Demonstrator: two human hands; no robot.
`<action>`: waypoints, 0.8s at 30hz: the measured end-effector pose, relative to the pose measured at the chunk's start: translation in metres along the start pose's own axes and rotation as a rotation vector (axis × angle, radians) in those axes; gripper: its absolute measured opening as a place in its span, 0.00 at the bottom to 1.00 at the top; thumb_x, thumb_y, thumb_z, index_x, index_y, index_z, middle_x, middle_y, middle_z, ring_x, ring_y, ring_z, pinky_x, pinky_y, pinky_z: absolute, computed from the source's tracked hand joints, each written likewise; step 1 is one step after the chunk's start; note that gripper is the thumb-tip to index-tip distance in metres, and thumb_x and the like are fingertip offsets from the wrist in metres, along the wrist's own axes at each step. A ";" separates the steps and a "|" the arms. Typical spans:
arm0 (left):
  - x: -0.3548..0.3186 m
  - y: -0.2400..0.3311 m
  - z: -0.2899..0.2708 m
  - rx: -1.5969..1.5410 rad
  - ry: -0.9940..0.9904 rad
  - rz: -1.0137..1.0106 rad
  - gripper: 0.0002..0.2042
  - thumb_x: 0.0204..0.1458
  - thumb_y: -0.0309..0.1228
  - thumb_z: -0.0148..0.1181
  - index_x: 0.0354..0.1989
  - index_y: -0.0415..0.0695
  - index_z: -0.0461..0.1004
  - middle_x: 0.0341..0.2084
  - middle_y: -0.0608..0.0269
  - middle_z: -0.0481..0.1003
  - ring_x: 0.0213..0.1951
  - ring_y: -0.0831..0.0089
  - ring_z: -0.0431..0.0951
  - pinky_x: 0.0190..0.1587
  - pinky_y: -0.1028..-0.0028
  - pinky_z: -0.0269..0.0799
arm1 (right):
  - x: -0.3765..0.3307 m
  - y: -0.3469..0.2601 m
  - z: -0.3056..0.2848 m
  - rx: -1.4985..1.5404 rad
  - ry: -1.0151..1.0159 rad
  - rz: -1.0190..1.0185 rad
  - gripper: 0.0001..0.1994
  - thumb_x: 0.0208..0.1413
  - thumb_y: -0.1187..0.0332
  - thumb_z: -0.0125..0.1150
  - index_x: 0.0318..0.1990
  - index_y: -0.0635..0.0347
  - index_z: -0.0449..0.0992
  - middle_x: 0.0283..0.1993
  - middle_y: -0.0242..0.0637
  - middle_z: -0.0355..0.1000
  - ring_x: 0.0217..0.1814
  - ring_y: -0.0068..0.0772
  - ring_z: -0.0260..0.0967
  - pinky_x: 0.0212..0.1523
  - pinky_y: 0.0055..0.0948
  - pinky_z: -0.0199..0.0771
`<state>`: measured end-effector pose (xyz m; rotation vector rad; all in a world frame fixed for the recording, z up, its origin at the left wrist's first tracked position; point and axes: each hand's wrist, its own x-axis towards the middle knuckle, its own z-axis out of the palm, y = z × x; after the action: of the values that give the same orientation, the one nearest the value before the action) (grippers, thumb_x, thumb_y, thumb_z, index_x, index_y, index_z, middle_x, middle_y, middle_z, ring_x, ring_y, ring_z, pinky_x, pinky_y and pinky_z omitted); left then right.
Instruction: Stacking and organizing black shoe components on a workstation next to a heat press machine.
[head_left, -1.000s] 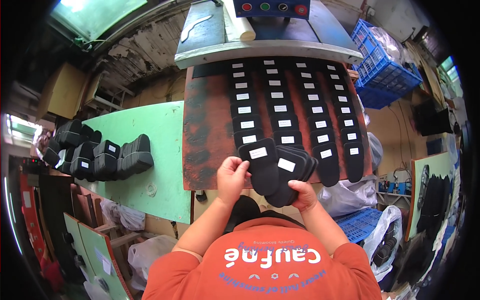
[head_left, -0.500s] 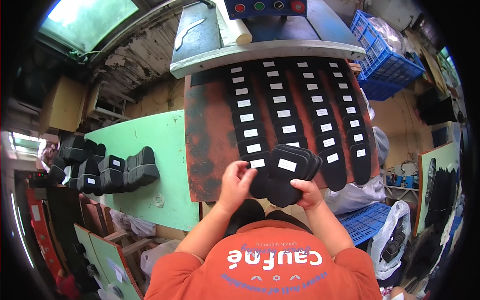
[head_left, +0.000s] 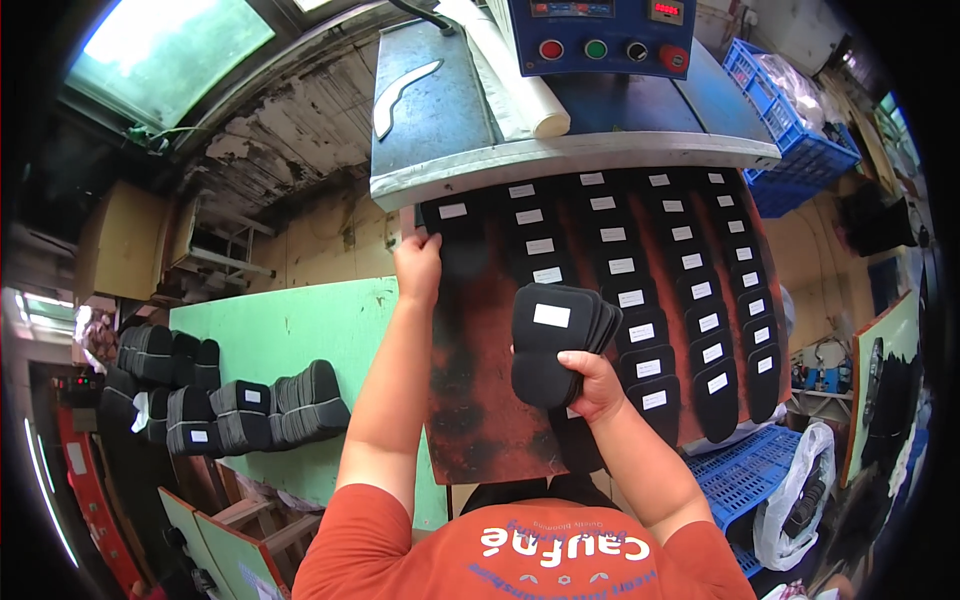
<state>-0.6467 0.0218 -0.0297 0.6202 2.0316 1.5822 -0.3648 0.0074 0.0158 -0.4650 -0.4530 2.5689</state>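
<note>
My right hand (head_left: 592, 385) grips a stack of black insoles (head_left: 545, 375), thumb on top, above the near part of the reddish-brown board (head_left: 480, 440). A white label sits on the top piece. Stretched out to the board's far left corner, my left hand (head_left: 418, 265) pinches the edge of a single labelled black insole (head_left: 445, 225). That piece lies just in front of the machine's pale front edge. To its right, overlapping insoles (head_left: 720, 405) lie in several rows running away from me, each with a white label.
A blue machine (head_left: 605, 40) with push buttons stands across the board's far side, a white roll (head_left: 515, 80) on it. On the left, a green table (head_left: 290, 310) carries bundled insole stacks (head_left: 305, 405). Blue crates (head_left: 735, 460) and plastic bags (head_left: 795, 500) stand at the right.
My left hand has moved from beside the stack to the board's far left corner, where an insole now lies. The right hand still holds the stack. The view has shifted.
</note>
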 end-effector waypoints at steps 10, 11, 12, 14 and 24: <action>-0.059 0.035 -0.004 -0.001 -0.297 0.145 0.13 0.50 0.31 0.60 0.41 0.35 0.73 0.31 0.62 0.75 0.31 0.78 0.72 0.35 0.77 0.68 | 0.034 0.008 0.003 -0.064 0.191 -0.066 0.23 0.48 0.78 0.55 0.54 0.67 0.62 0.50 0.46 0.67 0.51 0.43 0.69 0.53 0.41 0.70; -0.072 0.034 -0.008 -0.047 -0.510 -0.096 0.10 0.49 0.27 0.60 0.39 0.36 0.73 0.29 0.67 0.75 0.29 0.82 0.71 0.34 0.80 0.68 | 0.038 0.008 0.003 -0.063 0.190 -0.063 0.23 0.48 0.78 0.55 0.54 0.67 0.62 0.50 0.46 0.67 0.51 0.43 0.69 0.53 0.41 0.70; -0.085 0.038 -0.006 -0.233 -0.548 -0.119 0.08 0.48 0.24 0.59 0.37 0.38 0.74 0.26 0.71 0.74 0.26 0.85 0.70 0.30 0.83 0.65 | 0.042 0.007 0.003 -0.055 0.183 -0.049 0.22 0.48 0.79 0.54 0.54 0.66 0.63 0.50 0.45 0.67 0.51 0.41 0.69 0.52 0.40 0.71; -0.071 0.039 -0.009 -0.183 -0.305 -0.060 0.07 0.48 0.25 0.59 0.35 0.38 0.75 0.23 0.73 0.73 0.23 0.87 0.67 0.25 0.84 0.61 | 0.046 0.005 0.006 -0.046 0.174 -0.034 0.22 0.49 0.79 0.54 0.54 0.65 0.63 0.50 0.44 0.67 0.50 0.39 0.69 0.51 0.38 0.72; -0.015 0.013 -0.021 0.500 -0.062 0.317 0.14 0.47 0.28 0.62 0.40 0.33 0.74 0.29 0.62 0.76 0.30 0.76 0.74 0.32 0.76 0.69 | 0.044 0.009 0.003 -0.107 0.088 0.009 0.24 0.47 0.78 0.55 0.54 0.64 0.63 0.49 0.43 0.68 0.50 0.37 0.69 0.52 0.36 0.71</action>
<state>-0.6473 -0.0008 -0.0110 1.2091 2.3839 1.1808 -0.4064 0.0220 0.0045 -0.6164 -0.5595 2.5295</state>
